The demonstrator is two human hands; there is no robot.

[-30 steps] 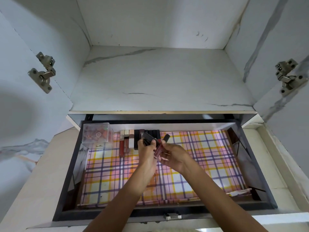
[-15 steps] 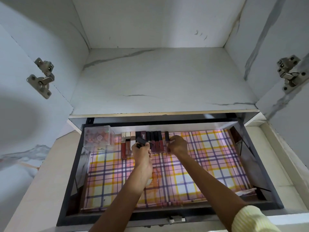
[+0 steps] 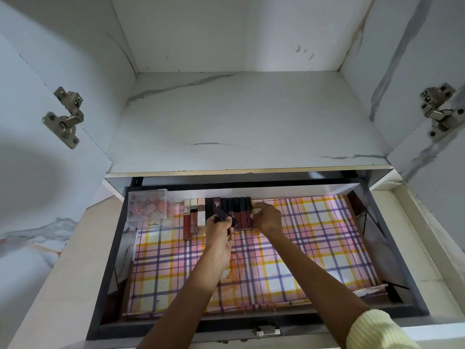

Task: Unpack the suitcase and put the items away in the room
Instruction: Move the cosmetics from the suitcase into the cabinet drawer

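Lipstick tubes [image 3: 240,210] lie side by side in a row along the far edge of the open drawer [image 3: 108,260], on its plaid liner [image 3: 314,248]. The tubes at the left of the row are pale and red, the rest dark. The left hand [image 3: 219,235] hovers over the middle of the row, its grip clenched around a few dark tubes [image 3: 222,214] that stick out above its fingers at a tilt. The right hand [image 3: 268,219] sits at the right end of the row, its grip pinching the rightmost tube [image 3: 248,205] between curled fingertips and thumb. A striped yellow sleeve [image 3: 375,328] shows on the right arm at the near edge.

A clear plastic box [image 3: 149,205] with small reddish things inside stands in the far left corner of the drawer, just left of the row. Above the drawer is a white marbled shelf [image 3: 239,122] inside the cabinet, with a metal hinge on the left wall [image 3: 64,117] and another on the right [image 3: 439,109]. A small metal latch [image 3: 266,331] sits on the drawer's near front.
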